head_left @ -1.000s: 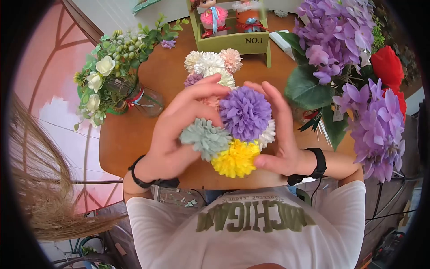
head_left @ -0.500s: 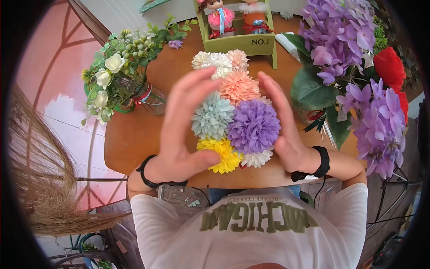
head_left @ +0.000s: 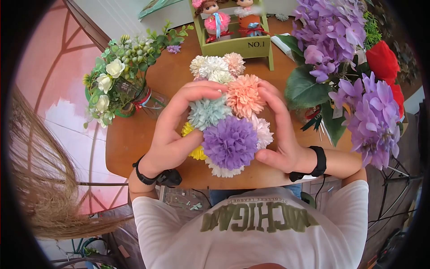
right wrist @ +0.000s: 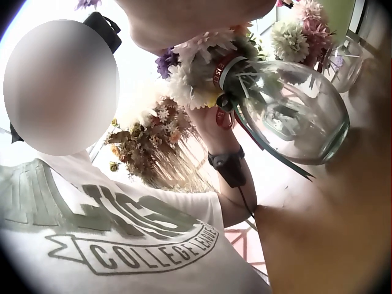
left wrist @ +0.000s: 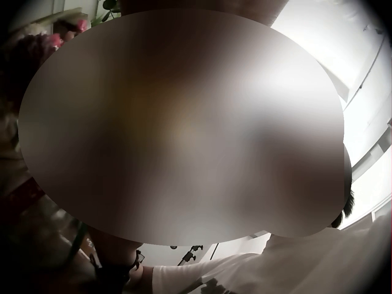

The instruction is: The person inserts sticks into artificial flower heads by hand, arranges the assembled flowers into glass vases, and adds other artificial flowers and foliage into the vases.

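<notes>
Several pompom flowers are bunched in a glass vase [right wrist: 294, 116] with a red ribbon [right wrist: 225, 72] and a dark green one at its neck. My left hand [head_left: 168, 130] curls round the left side, fingers over the light blue flower [head_left: 208, 113], thumb against the purple flower [head_left: 230, 142]. Across from it, my right hand [head_left: 285, 141] cups the right side, fingertips at the peach flower [head_left: 245, 95] and thumb at the purple one's edge. A yellow flower [head_left: 197, 153] shows under the left thumb. A pale pink flower [head_left: 264, 131] lies inside the right palm. The left wrist view is mostly blurred.
Behind the bunch stand white and pink flowers [head_left: 215, 67] and a green wooden stand [head_left: 237, 46] with dolls. White roses with greenery [head_left: 115, 68] are at the left of the brown table [head_left: 127, 143]. Purple hydrangeas [head_left: 374, 121] with red blooms spread at the right.
My hands loosened from the bunch, then closed round it again. The purple flower has moved down and left, the yellow one is now partly covered, and the peach one shows above.
</notes>
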The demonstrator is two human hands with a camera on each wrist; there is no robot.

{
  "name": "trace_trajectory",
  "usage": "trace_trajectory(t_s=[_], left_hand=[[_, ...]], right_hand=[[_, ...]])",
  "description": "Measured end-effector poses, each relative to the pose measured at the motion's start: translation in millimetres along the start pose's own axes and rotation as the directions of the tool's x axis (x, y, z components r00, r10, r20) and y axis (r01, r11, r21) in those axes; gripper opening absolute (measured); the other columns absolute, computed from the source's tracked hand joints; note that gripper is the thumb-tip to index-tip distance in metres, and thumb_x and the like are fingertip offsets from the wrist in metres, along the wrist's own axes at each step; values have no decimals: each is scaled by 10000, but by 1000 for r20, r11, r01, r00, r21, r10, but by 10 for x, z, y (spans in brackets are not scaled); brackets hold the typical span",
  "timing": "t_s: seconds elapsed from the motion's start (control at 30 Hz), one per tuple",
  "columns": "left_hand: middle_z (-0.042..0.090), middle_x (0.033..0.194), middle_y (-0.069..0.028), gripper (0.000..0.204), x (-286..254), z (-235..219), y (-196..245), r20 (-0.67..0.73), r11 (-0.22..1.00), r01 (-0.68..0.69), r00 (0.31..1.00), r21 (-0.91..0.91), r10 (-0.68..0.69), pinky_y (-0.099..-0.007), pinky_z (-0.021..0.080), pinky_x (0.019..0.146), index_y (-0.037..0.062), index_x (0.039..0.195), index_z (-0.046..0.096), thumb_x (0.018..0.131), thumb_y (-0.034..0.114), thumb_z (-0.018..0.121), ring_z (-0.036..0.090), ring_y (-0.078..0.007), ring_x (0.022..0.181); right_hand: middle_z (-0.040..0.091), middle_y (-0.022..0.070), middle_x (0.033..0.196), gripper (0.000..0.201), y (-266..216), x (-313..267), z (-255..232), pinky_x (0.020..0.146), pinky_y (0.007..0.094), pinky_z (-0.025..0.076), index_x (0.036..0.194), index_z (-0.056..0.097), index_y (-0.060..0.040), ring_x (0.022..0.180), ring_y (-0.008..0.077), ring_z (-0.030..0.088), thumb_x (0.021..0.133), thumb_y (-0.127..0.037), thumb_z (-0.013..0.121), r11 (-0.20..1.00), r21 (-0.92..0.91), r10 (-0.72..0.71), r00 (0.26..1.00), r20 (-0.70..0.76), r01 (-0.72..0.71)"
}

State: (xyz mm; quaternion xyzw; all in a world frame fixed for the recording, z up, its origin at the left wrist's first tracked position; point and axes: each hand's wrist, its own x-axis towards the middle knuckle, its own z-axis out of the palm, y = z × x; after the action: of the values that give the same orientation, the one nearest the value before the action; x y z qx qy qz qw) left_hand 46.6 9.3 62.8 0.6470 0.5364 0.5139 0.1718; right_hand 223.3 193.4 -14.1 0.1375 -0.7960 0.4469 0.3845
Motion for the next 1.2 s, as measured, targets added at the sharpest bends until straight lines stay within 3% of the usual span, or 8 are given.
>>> trace_trajectory(t_s=[0.23,0.3,0.4,0.8,0.87,1.0,1.07,1.2], left_hand=[[497,1467,-217,652,14,-43,36,107,996,-51,993,68,43,-461,292,1186,-4,1380,534,728,-32,526,450,-341,1392],[439,1519,-224,646,8,-16,59,54,996,-83,995,-18,83,-481,284,1186,20,1435,501,833,147,698,414,-367,1417],[393,1546,-222,845,13,62,126,88,989,-126,989,71,120,-488,291,1179,42,1478,459,789,345,843,384,-386,1431],[454,1480,-179,836,17,71,-39,190,978,-98,980,184,63,-452,341,1156,46,1480,426,760,177,830,427,-345,1394],[460,1474,-178,832,14,70,-14,155,980,-67,987,188,38,-449,339,1158,47,1484,421,764,166,821,429,-344,1393],[418,1508,-184,923,18,44,60,129,958,-139,986,250,109,-463,310,1174,50,1505,398,734,248,865,396,-360,1416],[399,1523,-187,960,9,16,125,116,961,-135,987,241,110,-468,299,1180,51,1511,391,721,288,881,381,-366,1427],[367,1545,-202,978,-28,-55,265,99,929,-167,985,330,142,-473,291,1186,53,1516,388,730,373,874,355,-374,1447]], right_hand=[[387,259,1470,769,52,-58,33,1120,468,350,1422,380,-16,1366,368,422,805,-177,809,983,133,-128,992,13,125],[413,257,1456,756,15,-71,58,1112,466,362,1433,381,-18,1349,358,448,812,-146,792,980,162,-121,993,2,119],[431,252,1452,755,-67,-33,58,1113,468,368,1445,394,-11,1348,376,456,813,-169,774,988,132,-83,996,16,81],[446,211,1469,833,-1,-30,41,1148,444,349,1478,397,22,1373,385,443,756,-206,746,999,-26,24,988,151,-20],[380,218,1525,938,33,-60,104,1180,440,307,1540,282,26,1414,350,404,788,-255,768,991,116,57,998,40,-62],[274,218,1591,1071,35,-80,68,1211,439,250,1588,138,17,1475,318,318,817,-320,800,959,283,10,997,78,-32],[207,208,1624,1163,2,-157,100,1227,450,215,1605,59,1,1515,310,243,815,-368,829,888,394,191,970,150,-236],[171,183,1638,1216,-46,-145,155,1237,441,192,1612,34,-18,1535,294,186,790,-367,859,699,613,295,930,219,-367]])
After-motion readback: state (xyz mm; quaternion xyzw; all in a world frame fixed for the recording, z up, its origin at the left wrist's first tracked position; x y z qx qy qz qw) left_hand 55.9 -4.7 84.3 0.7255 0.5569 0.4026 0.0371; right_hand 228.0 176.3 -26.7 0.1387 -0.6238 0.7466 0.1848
